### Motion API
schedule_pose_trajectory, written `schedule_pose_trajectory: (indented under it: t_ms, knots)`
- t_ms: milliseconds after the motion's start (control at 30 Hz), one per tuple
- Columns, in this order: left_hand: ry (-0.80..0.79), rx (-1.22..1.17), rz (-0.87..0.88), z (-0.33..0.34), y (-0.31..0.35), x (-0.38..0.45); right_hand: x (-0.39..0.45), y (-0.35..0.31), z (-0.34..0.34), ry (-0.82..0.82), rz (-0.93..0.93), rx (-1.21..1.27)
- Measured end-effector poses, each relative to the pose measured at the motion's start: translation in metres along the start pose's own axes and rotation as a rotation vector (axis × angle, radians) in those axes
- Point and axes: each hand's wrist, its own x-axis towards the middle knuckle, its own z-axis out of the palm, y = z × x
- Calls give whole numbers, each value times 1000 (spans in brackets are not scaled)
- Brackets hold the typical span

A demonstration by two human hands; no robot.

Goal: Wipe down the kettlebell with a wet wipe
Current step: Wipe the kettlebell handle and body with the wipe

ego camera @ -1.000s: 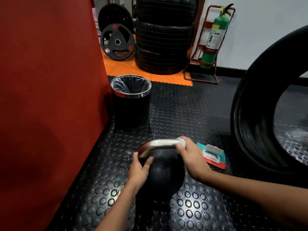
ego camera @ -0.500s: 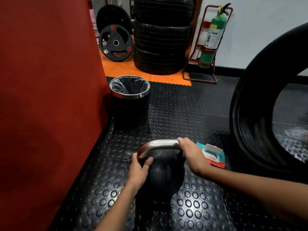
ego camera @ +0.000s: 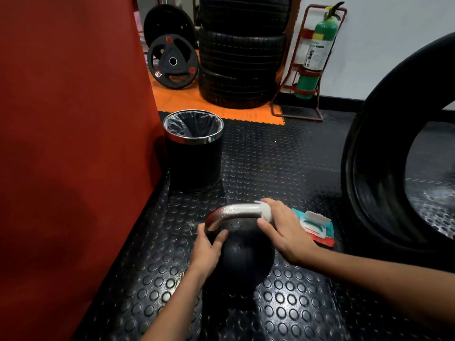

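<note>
A black kettlebell with a shiny steel handle stands on the studded black floor mat in the lower middle of the head view. My left hand grips its left side where the handle meets the ball. My right hand wraps a white wet wipe around the right end of the handle, fingers over the top and thumb below. A wet wipe pack, teal and red with a white flip lid standing open, lies on the mat just right of my right hand.
A black waste bin with a liner stands behind the kettlebell beside a red wall. A huge tyre rises at the right. Farther back are stacked tyres, weight plates and a green fire extinguisher.
My right hand has shifted on the handle's right end, so the white wipe now shows between fingers and thumb. My left hand has kept its grip.
</note>
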Motion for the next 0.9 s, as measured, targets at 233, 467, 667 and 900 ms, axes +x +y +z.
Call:
schedule_pose_trajectory:
  t_ms: [233, 467, 667, 900]
  knots:
    - [30, -42, 33, 3, 0, 2, 28, -38, 7, -17, 131, -113]
    - [20, -13, 44, 1, 3, -2, 3, -11, 1, -21, -125, -194]
    - [12, -31, 49, 0, 6, -4, 36, -25, -15, -147, 266, -53]
    - [-4, -58, 43, 0, 7, -4, 44, -37, -18, -181, 237, 117]
